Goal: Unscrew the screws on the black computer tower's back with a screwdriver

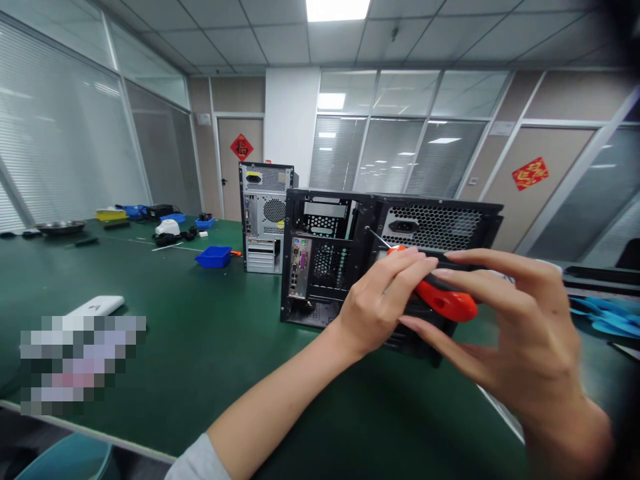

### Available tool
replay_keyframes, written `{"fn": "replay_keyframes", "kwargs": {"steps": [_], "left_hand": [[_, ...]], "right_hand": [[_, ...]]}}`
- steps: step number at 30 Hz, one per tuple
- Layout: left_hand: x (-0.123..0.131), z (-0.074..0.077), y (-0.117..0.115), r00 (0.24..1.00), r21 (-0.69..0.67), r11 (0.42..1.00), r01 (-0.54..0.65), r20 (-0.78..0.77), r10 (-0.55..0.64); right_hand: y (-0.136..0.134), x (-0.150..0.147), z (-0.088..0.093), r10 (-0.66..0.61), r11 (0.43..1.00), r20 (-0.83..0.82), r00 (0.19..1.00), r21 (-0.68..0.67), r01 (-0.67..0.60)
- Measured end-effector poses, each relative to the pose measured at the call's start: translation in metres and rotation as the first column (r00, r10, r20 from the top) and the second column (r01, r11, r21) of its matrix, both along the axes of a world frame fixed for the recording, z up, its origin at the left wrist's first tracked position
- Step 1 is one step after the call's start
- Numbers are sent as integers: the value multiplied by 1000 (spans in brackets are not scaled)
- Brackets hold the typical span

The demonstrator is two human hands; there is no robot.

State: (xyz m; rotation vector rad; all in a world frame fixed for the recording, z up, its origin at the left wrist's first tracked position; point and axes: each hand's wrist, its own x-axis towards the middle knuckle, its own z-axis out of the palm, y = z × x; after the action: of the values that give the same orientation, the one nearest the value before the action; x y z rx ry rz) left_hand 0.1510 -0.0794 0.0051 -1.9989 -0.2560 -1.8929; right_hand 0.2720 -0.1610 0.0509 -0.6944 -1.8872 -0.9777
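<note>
A screwdriver (447, 301) with a red and black handle slants up to the left. Its thin shaft reaches a spot on the black frame at the back of a computer case (363, 257). My left hand (374, 301) is closed around the front of the handle, near the shaft. Around the handle's rear half curl the fingers and thumb of my right hand (520, 327), with fingertips at the handle. The case's ports show on its left part and a honeycomb grille with a power socket on its right. My hands hide its lower right part.
Behind stands a second computer tower (263, 220). On the green table (225, 373) are a blue tray (213, 257), a white power bank (95, 308) beside a blurred patch, a metal dish (61, 228) and, far right, blue material (610, 317). A teal bin (75, 459) stands below the edge.
</note>
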Motion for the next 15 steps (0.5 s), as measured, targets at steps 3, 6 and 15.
{"fn": "replay_keyframes", "kwargs": {"steps": [3,6,15], "left_hand": [[-2,2,0,1000,19,1000,-11,-5,11],[-3,4,0,1000,29,999,-24,-7,24],[-6,8,1,999,37,999,-21,-30,22]], "right_hand": [[-3,3,2,1,998,8,1000,-65,-1],[-3,4,4,56,994,30,998,-91,-53],[-5,15,5,146,982,19,989,-125,-143]]}}
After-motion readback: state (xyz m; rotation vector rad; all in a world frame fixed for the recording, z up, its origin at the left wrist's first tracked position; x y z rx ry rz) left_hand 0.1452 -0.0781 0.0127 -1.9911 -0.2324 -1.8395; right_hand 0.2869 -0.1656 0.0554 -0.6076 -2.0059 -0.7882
